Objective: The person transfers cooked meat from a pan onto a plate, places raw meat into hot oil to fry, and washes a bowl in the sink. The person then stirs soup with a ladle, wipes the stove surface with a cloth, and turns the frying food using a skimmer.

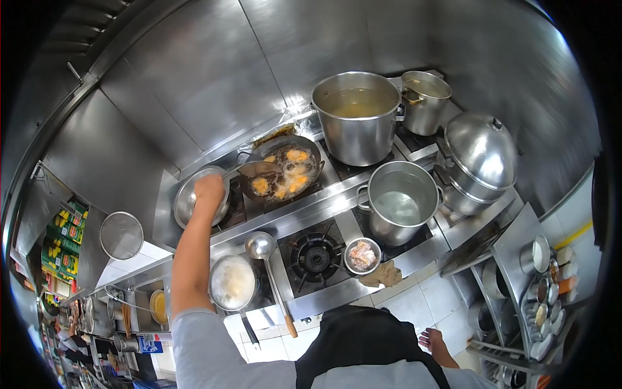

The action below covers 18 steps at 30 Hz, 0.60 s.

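My left arm stretches over the stove, and my left hand (208,188) is closed round the handle of a metal spatula (259,168). The spatula's broad head reaches over a dark wok (308,146). Several golden fried pieces (296,180) bubble in the wok's oil, amid pale foam. Directly beneath my left hand is a round metal bowl (186,200). My right hand (430,337) hangs low beside the black apron, its fingers loosely apart with nothing visible in them.
A large stockpot (356,136), a smaller pot (424,110), a water-filled pot (396,223) and a domed steamer (479,155) stand on the right. Nearer are a pan of pale liquid (232,283), a ladle (260,246), a burner (317,255) and a small bowl (361,255).
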Tool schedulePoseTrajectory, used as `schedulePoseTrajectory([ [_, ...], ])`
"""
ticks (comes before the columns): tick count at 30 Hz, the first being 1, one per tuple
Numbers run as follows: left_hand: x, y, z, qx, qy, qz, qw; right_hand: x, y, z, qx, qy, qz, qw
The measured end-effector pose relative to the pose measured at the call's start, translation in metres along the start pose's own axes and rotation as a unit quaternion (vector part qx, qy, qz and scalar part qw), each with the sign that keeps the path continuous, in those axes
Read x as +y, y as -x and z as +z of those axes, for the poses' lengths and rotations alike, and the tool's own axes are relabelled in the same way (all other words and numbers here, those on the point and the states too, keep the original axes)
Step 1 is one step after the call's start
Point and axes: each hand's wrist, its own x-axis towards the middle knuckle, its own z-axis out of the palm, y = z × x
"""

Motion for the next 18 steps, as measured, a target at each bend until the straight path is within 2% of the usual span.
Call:
schedulePoseTrajectory([
  [2, 0.003, -0.015, -0.009, 0.046, -0.058, 0.071, 0.995, -0.003, -0.004, 0.005, 0.001, -0.009, -0.005, 1.000],
  [8, 0.006, -0.044, -0.039, 0.075, -0.115, 0.086, 0.987, -0.002, -0.001, 0.015, -0.014, -0.044, -0.036, 0.998],
  [18, -0.021, -0.024, -0.107, 0.090, -0.123, 0.104, 0.983, 0.038, 0.003, -0.001, -0.003, -0.030, 0.026, 0.999],
])
